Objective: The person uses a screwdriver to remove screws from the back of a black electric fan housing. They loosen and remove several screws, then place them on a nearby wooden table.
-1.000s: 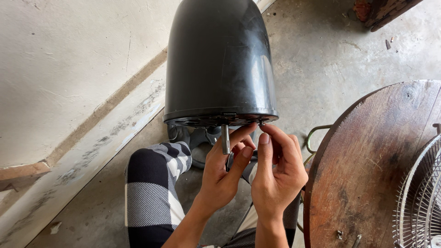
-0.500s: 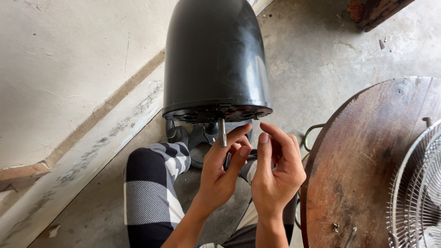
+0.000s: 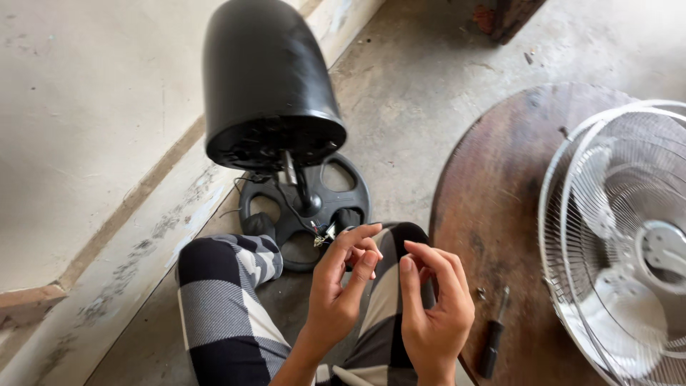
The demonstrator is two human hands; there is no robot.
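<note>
**Both hands off the housing, fingers meeting over my lap**

I am holding my left hand (image 3: 339, 286) up in front of me, palm turned inward, with the thumb and fingertips curling loosely toward each other. I cannot tell whether anything small is sitting between them; nothing is showing there. My right hand (image 3: 436, 307) is hovering just beside it, fingers bent and half open, the forefinger tip reaching toward my left fingers without quite touching. It is gripping nothing that I can see.

The black housing (image 3: 268, 86) is standing above and beyond my hands, well apart from them, tilting with its open underside facing me. A thin shaft (image 3: 291, 171) is sticking down out of that underside toward the round black base (image 3: 336, 193), which is lying flat on the concrete floor (image 3: 429, 64) with its spoked cut-outs showing. A small bundle of coloured wires (image 3: 323, 233) is hanging near the base, just above my left fingertips.

My knees, in black-and-white checked trousers (image 3: 221, 300), are folding up beneath both hands.

To my right, a round wooden table (image 3: 486, 186) is sitting close by. A white wire fan guard (image 3: 622, 236) is lying on it, running off the edge of view. A screwdriver (image 3: 493, 343) with a dark handle is resting on the table near its edge, just beside my right hand, and a tiny screw (image 3: 481, 292) is lying near it.

A pale wall (image 3: 86, 107) is running along my left.
</note>
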